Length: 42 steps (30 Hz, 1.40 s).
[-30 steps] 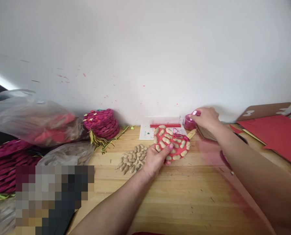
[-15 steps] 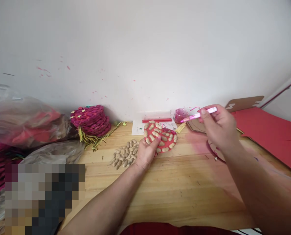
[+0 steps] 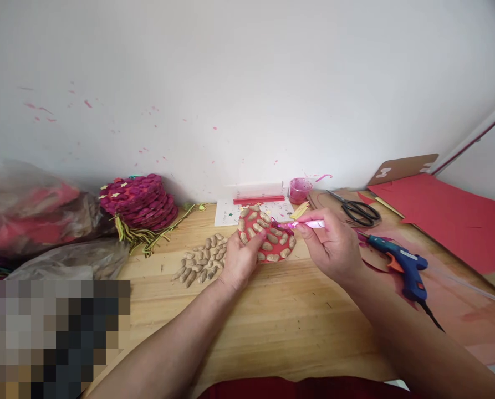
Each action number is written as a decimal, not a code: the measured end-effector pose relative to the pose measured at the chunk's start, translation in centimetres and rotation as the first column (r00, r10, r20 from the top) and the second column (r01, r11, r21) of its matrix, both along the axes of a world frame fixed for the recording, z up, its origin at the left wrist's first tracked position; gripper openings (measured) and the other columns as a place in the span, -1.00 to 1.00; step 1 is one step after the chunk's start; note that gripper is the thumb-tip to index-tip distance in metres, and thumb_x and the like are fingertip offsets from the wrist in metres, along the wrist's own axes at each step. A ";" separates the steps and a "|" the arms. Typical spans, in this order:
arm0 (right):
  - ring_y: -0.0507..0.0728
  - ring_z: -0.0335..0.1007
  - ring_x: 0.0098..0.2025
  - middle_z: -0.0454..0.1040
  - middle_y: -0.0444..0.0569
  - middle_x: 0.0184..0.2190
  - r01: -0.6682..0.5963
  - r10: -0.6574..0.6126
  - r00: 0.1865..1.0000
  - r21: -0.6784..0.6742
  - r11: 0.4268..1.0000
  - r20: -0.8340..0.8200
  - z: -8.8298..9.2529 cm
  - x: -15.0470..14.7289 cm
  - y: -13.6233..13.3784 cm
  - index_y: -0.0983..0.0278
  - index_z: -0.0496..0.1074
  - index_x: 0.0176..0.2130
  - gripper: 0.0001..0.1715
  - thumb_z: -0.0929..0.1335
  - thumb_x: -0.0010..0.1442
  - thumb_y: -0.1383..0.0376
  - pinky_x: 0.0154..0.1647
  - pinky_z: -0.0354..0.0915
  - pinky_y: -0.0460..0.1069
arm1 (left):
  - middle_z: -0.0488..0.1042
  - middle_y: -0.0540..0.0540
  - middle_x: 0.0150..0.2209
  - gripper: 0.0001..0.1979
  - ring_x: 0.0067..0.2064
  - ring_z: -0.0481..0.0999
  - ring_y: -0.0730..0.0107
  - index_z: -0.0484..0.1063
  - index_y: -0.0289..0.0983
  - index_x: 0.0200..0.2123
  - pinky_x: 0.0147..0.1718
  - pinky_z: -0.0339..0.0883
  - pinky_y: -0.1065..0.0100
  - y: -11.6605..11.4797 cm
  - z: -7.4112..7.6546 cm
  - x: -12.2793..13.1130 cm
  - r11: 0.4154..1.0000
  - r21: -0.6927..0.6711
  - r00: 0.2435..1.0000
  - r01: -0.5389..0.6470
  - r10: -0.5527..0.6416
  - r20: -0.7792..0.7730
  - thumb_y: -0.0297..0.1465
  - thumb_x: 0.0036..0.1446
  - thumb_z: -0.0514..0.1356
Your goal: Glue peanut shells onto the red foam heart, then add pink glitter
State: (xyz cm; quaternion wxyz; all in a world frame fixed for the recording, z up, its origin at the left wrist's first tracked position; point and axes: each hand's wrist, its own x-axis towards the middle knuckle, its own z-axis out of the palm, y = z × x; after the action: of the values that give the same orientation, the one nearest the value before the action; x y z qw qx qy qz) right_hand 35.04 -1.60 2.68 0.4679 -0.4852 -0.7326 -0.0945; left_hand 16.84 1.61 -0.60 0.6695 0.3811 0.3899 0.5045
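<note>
My left hand [image 3: 243, 255] grips a round red card [image 3: 253, 220] with peanuts stuck on it, tilted up above the table. The thumb presses on its face. Purple-pink paint covers some peanuts at the card's upper right edge. Closed around the white handle of a paintbrush [image 3: 311, 224], my right hand [image 3: 332, 244] holds the pink tip against that painted edge. A spread of loose peanuts [image 3: 201, 259] lies on the table left of my left hand. Behind the card stands a small cup of pink paint [image 3: 300, 191].
On the right lie a blue glue gun [image 3: 401, 260], black scissors [image 3: 359, 211] and red cardboard [image 3: 450, 221]. A stack of purple peanut-covered discs [image 3: 141, 202] with yellow strings and plastic bags [image 3: 31, 205] fill the left. A white paper sheet [image 3: 224, 213] lies by the wall.
My right hand has come down and left from beside the paint cup, bringing the brush tip onto the card. The glue gun and scissors have come into sight. The view has shifted slightly right.
</note>
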 end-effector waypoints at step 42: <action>0.18 0.43 -0.23 0.57 -0.08 -0.32 -0.155 0.166 0.971 -0.076 0.985 0.170 0.1 0.1 0.0 0.20 0.39 -0.20 -0.91 0.37 0.32 0.40 -0.11 0.23 0.11 | 0.68 -0.20 -0.25 -0.67 -0.22 0.67 0.10 0.61 -0.31 -0.20 -0.15 0.54 0.18 0.8 -1.2 -0.9 0.991 0.113 0.969 0.065 -0.036 -0.245 -0.21 0.01 0.40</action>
State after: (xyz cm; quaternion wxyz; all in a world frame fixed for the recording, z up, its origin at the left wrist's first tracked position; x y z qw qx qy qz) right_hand 35.18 -1.64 2.76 0.3922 -0.4285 -0.8104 -0.0757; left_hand 15.92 2.41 -1.84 0.6053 0.4893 0.4277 0.4597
